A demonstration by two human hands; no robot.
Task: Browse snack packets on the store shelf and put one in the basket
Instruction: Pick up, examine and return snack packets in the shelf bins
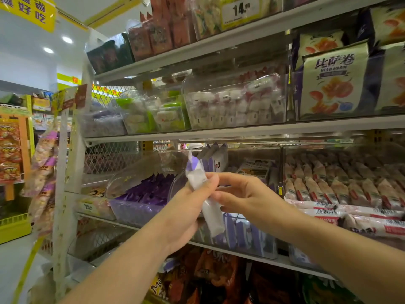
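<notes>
A slim white and purple snack packet (198,174) stands almost upright in front of the middle shelf. My left hand (188,207) grips its middle, fingers curled round it. My right hand (243,198) pinches the packet from the right side at about the same height. Behind the hands is a clear bin of similar purple packets (149,191). No basket is in view.
Shelves (219,131) carry clear bins of white sweets (236,104), green packs (153,113), pink-white bars (341,189) and large bags (333,82). Orange bags (210,277) lie on the lowest shelf. An aisle with hanging packs (43,167) opens on the left.
</notes>
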